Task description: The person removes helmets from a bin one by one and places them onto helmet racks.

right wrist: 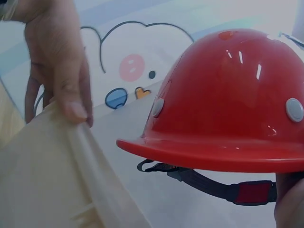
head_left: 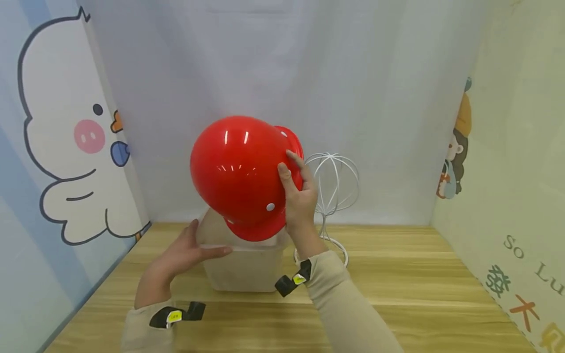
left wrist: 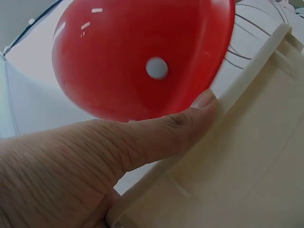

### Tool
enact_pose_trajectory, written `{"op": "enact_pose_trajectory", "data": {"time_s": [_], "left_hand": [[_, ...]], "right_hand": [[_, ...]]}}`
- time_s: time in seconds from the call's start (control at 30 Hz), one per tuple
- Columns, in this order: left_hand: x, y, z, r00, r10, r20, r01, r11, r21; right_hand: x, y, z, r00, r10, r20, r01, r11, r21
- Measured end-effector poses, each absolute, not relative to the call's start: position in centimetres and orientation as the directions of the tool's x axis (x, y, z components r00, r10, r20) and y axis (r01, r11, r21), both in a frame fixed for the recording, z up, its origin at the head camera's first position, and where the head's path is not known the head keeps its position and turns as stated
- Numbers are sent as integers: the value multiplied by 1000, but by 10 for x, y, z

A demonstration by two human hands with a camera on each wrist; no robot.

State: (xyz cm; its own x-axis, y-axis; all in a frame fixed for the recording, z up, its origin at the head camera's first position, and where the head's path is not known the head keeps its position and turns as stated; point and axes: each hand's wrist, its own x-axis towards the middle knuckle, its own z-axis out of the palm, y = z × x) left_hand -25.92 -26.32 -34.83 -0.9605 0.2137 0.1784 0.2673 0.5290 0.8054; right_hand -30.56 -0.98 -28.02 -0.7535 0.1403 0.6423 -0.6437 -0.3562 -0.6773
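Held aloft in the right hand (head_left: 301,196), a red hard hat (head_left: 238,171), crown tilted toward the left and at or above the mouth of a beige bin (head_left: 244,272); cannot tell whether any part dips inside. Right grip drawn in on the brim side, thumb against the shell, some fingertips out of sight. Below the brim, in the right wrist view, a black chin strap (right wrist: 209,186) with a red patch. On the bin's near left edge, the left hand (head_left: 185,252), rim pinched between thumb and fingers. Just to the right of the bin, a white wire stand (head_left: 324,218) with ring base, upright on the wood-grain worktop (head_left: 397,294). Behind, a pale backdrop (head_left: 388,122); to the left, a wall with a white cartoon duck (head_left: 57,98).
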Motion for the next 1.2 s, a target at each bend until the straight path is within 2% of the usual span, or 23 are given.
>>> {"op": "enact_pose_trajectory", "data": {"time_s": [0.3, 0.5, 0.6, 0.93, 1.2], "left_hand": [[-263, -265, -352, -954, 231, 192, 287, 517, 806], [-265, -267, -352, -909, 309, 279, 397, 442, 804], [-264, -267, -353, -902, 316, 295, 414, 435, 800], [-262, -264, -355, -914, 284, 288, 393, 454, 800], [-261, -265, -353, -929, 264, 258, 358, 478, 802]], "right_hand": [[-300, 19, -262, -740, 186, 646, -648, -454, -611], [-303, 36, -259, -746, 216, 630, -635, -517, -574], [-306, 44, -259, -755, 238, 611, -624, -547, -558], [-320, 75, -260, -776, 329, 538, -603, -636, -481], [-334, 104, -279, -806, 367, 464, -579, -651, -492]]}}
